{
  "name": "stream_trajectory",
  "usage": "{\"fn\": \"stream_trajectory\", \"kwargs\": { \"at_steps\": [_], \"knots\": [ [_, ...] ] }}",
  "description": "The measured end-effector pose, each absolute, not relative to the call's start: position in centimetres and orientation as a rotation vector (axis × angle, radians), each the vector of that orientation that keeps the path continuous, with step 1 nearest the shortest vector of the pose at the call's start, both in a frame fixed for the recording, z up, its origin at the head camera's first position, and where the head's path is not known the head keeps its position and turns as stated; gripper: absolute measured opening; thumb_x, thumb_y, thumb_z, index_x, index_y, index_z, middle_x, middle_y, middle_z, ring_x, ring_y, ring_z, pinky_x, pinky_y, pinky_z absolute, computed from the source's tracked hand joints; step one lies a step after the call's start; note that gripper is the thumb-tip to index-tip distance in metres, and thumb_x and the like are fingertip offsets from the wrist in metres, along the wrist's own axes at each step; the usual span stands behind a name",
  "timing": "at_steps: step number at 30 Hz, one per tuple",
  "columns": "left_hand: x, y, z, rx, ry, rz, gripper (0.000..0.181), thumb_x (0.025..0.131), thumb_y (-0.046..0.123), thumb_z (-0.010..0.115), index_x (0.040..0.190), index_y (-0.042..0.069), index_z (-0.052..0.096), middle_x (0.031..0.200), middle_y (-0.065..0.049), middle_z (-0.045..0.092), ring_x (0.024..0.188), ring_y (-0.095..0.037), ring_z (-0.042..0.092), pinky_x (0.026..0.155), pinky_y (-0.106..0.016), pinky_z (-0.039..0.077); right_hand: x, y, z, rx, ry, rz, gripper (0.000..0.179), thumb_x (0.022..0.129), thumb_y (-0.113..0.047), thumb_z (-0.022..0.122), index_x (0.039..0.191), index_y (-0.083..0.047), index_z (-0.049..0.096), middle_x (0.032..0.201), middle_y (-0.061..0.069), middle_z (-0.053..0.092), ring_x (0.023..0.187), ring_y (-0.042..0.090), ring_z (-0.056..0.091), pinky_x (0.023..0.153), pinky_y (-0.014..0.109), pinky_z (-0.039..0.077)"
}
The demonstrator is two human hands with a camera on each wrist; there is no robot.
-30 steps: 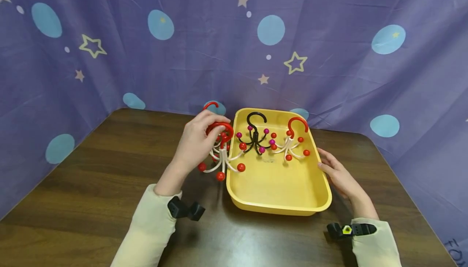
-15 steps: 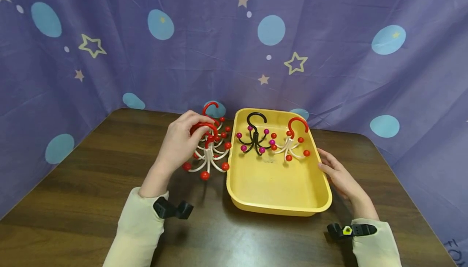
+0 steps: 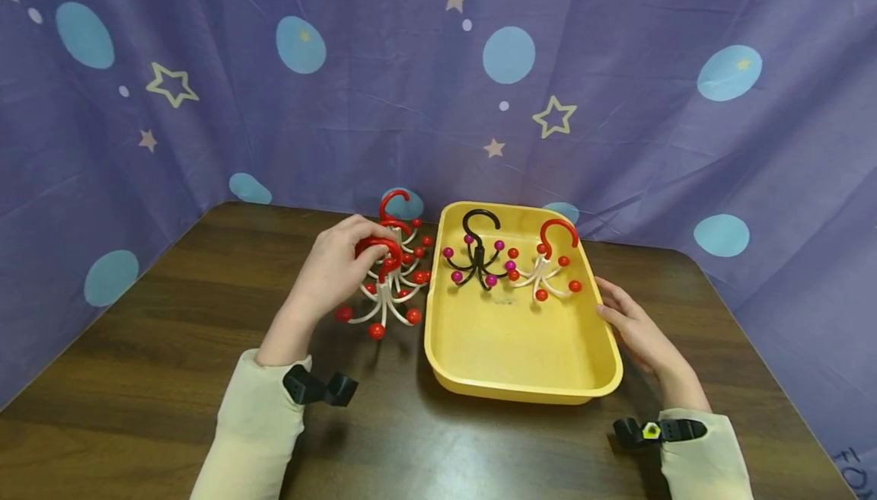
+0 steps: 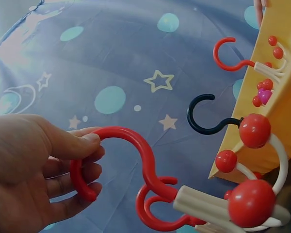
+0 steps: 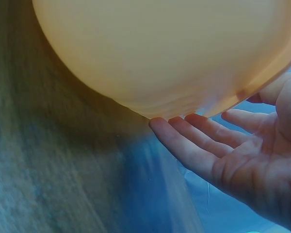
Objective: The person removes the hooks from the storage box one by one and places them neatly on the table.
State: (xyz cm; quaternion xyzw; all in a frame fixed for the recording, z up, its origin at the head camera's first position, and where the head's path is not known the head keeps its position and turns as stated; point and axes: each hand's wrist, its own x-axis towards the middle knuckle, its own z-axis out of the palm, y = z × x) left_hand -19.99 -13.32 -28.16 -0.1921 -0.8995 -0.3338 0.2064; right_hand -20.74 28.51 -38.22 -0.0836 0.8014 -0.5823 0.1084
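Observation:
My left hand [image 3: 336, 260] pinches the red hook of a white hook hanger [image 3: 384, 294] with curved arms ending in red balls. In the left wrist view its thumb and fingers meet round the hook [image 4: 136, 141]. This hanger stands upright left of the yellow tray [image 3: 524, 392], overlapping similar red-hooked hangers [image 3: 395, 203] behind it. Inside the tray are a black hanger [image 3: 479, 256] with magenta balls and a white one [image 3: 541, 268] with a red hook. My right hand [image 3: 640, 329] rests at the tray's right side, straight fingertips against the outer wall, thumb at the rim.
The tray stands on a dark wooden table [image 3: 171, 378]. A purple curtain [image 3: 384, 104] with stars and blue dots hangs behind and beside the table. Each wrist wears a black strap with a small camera [image 3: 318, 387].
My left hand has moved left and slightly down with the red-hooked hanger, from beside the tray's left rim to in front of the other hangers. My right hand and the tray have stayed still.

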Motion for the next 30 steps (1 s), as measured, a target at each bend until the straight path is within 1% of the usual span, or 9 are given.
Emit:
{"fn": "stream_trajectory", "kwargs": {
  "at_steps": [2, 5, 11, 13, 24, 30],
  "knots": [
    [-20.1, -13.3, -28.4, -0.539, -2.537, -0.933, 0.015, 0.085, 0.010, 0.062, 0.098, 0.011, 0.069, 0.095, -0.002, 0.062, 0.081, -0.017, 0.054, 0.069, -0.031, 0.041, -20.8, 28.5, -38.2, -0.250, 2.354, -1.714, 0.059, 0.098, -0.022, 0.038, 0.145, -0.005, 0.006, 0.138, 0.033, 0.026, 0.104, 0.019, 0.052, 0.081, 0.038, 0.050],
    [-20.3, -13.3, -28.7, -0.540, -2.587, -0.941, 0.015, 0.086, 0.010, 0.061, 0.099, 0.011, 0.068, 0.095, -0.003, 0.062, 0.079, -0.018, 0.055, 0.069, -0.031, 0.043, -20.8, 28.5, -38.2, -0.254, 2.350, -1.716, 0.059, 0.098, -0.022, 0.038, 0.145, -0.005, 0.006, 0.138, 0.033, 0.025, 0.105, 0.019, 0.052, 0.081, 0.038, 0.050],
    [-20.7, -13.0, -29.3, -0.561, -2.641, -0.947, 0.015, 0.085, 0.010, 0.063, 0.099, 0.011, 0.068, 0.096, -0.002, 0.062, 0.084, -0.018, 0.056, 0.073, -0.033, 0.045, -20.8, 28.5, -38.3, -0.254, 2.341, -1.730, 0.059, 0.098, -0.021, 0.037, 0.145, -0.004, 0.006, 0.137, 0.033, 0.026, 0.101, 0.014, 0.054, 0.079, 0.036, 0.050],
    [-20.8, -12.9, -29.4, -0.565, -2.647, -0.951, 0.014, 0.084, 0.011, 0.064, 0.098, 0.011, 0.069, 0.096, -0.002, 0.063, 0.086, -0.018, 0.056, 0.074, -0.033, 0.045, -20.8, 28.6, -38.4, -0.257, 2.334, -1.739, 0.059, 0.098, -0.021, 0.037, 0.145, -0.004, 0.005, 0.137, 0.033, 0.026, 0.099, 0.011, 0.055, 0.077, 0.035, 0.051],
    [-21.2, -12.8, -29.9, -0.552, -2.659, -0.958, 0.011, 0.083, 0.012, 0.065, 0.093, 0.010, 0.068, 0.092, -0.003, 0.063, 0.084, -0.019, 0.057, 0.074, -0.035, 0.045, -20.8, 28.5, -38.2, -0.263, 2.336, -1.742, 0.059, 0.098, -0.022, 0.037, 0.145, -0.004, 0.005, 0.136, 0.033, 0.027, 0.097, 0.008, 0.055, 0.077, 0.032, 0.050],
    [-21.4, -12.7, -30.2, -0.554, -2.677, -0.946, 0.011, 0.083, 0.012, 0.065, 0.094, 0.011, 0.068, 0.092, -0.003, 0.065, 0.087, -0.019, 0.057, 0.076, -0.036, 0.045, -20.9, 28.6, -38.3, -0.264, 2.335, -1.744, 0.059, 0.099, -0.022, 0.037, 0.145, -0.004, 0.005, 0.135, 0.033, 0.028, 0.096, 0.009, 0.055, 0.077, 0.032, 0.050]
  ]
}}
